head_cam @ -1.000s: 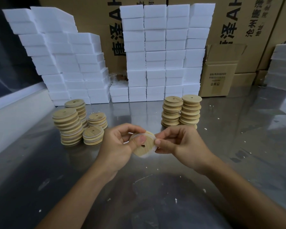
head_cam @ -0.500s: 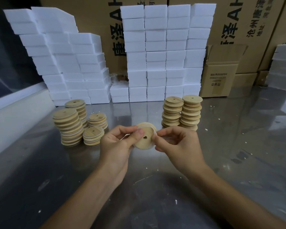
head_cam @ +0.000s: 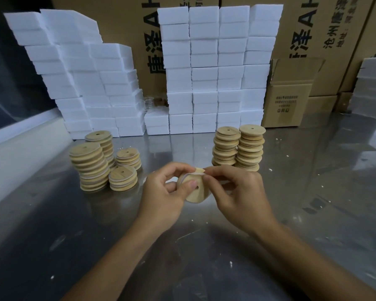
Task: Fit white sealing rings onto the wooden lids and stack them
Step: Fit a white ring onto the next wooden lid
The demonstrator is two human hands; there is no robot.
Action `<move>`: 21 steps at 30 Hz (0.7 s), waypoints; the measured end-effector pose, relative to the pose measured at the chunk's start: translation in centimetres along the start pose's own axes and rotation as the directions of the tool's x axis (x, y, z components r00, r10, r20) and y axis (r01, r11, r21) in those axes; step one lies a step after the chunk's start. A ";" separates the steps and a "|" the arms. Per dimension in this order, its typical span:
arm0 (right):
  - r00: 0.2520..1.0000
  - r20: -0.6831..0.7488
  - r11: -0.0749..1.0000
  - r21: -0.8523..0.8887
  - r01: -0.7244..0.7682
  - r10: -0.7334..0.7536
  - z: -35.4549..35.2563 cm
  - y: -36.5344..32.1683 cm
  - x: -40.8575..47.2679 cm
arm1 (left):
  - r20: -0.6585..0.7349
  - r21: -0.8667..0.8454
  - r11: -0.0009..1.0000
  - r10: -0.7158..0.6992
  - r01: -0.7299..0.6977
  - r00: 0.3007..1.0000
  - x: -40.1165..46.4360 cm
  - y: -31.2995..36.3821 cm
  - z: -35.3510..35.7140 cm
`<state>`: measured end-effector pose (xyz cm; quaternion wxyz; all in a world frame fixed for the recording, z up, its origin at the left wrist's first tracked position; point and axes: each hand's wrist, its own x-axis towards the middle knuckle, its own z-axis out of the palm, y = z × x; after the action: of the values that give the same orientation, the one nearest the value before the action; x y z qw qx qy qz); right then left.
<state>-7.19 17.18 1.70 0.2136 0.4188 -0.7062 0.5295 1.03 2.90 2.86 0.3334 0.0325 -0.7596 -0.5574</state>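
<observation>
Lids with rings fitted (head_cam: 89, 166) stand stacked at the left of the desk (head_cam: 313, 192), likely the finished pile. The left hand (head_cam: 163, 192) pinches one lid (head_cam: 194, 190) above the desk, thumb on its face to steady it. The right hand (head_cam: 237, 192) pinches the white ring (head_cam: 190, 175) at the lid's top edge, apparently seating it. Bare lids (head_cam: 239, 148) wait at right.
</observation>
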 end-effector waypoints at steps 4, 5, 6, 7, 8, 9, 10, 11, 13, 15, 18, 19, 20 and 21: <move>0.984 0.041 0.974 0.145 -0.177 0.172 0.2 0.2 0.2 | 0.012 0.059 0.998 0.009 -0.009 1.000 0.3 -0.2 -0.5; 0.974 0.058 0.955 0.192 -0.225 0.218 0.2 0.2 0.3 | 0.016 0.072 0.997 0.016 -0.017 1.000 0.4 -0.2 -0.6; 0.963 0.075 0.934 0.234 -0.271 0.260 0.2 0.3 0.4 | 0.022 0.083 0.996 0.025 -0.026 0.999 0.5 -0.2 -0.7; 0.953 0.089 0.915 0.265 -0.304 0.291 0.2 0.3 0.5 | 0.029 0.093 0.995 0.032 -0.034 0.999 0.6 -0.2 -0.8; 0.947 0.099 0.903 0.285 -0.322 0.306 0.1 0.3 0.5 | 0.034 0.102 0.994 0.036 -0.040 0.999 0.6 -0.3 -0.9; 0.943 0.109 0.895 0.298 -0.333 0.314 0.0 0.3 0.6 | 0.038 0.106 0.993 0.042 -0.045 0.998 0.7 -0.3 -0.9; 0.940 0.118 0.889 0.308 -0.340 0.319 -0.1 0.2 0.6 | 0.038 0.105 0.993 0.047 -0.051 0.998 0.7 -0.3 -1.0; 0.938 0.126 0.883 0.317 -0.347 0.323 -0.1 0.1 0.7 | 0.037 0.101 0.993 0.051 -0.055 0.998 0.7 -0.4 -1.0; 0.935 0.135 0.881 0.312 -0.355 0.329 -0.2 0.0 0.7 | 0.034 0.090 0.994 0.055 -0.058 0.998 0.7 -0.4 -1.1; 0.930 0.153 0.884 0.289 -0.366 0.335 -0.3 0.1 0.8 | 0.029 0.071 0.996 0.050 -0.052 0.998 0.7 -0.6 -1.1; 0.914 0.197 0.870 0.287 -0.400 0.356 -0.4 0.2 0.9 | 0.016 0.050 0.998 0.030 -0.031 0.999 0.6 -0.8 -0.9; 0.909 0.207 0.867 0.284 -0.409 0.361 -0.4 0.2 1.0 | 0.009 0.037 0.999 0.023 -0.023 1.000 0.5 -0.8 -0.8; 0.905 0.218 0.864 0.283 -0.416 0.364 -0.5 0.2 1.0 | 0.002 0.018 1.000 0.013 -0.014 1.000 0.5 -0.8 -0.8; 0.901 0.232 0.859 0.286 -0.424 0.368 -0.5 0.3 1.1 | -0.007 -0.008 1.000 0.001 -0.001 1.000 0.4 -0.8 -0.7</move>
<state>-8.07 17.27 2.53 -0.0339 0.3371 -0.6941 0.6352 0.83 1.79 2.49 0.3363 0.0328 -0.7562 -0.5604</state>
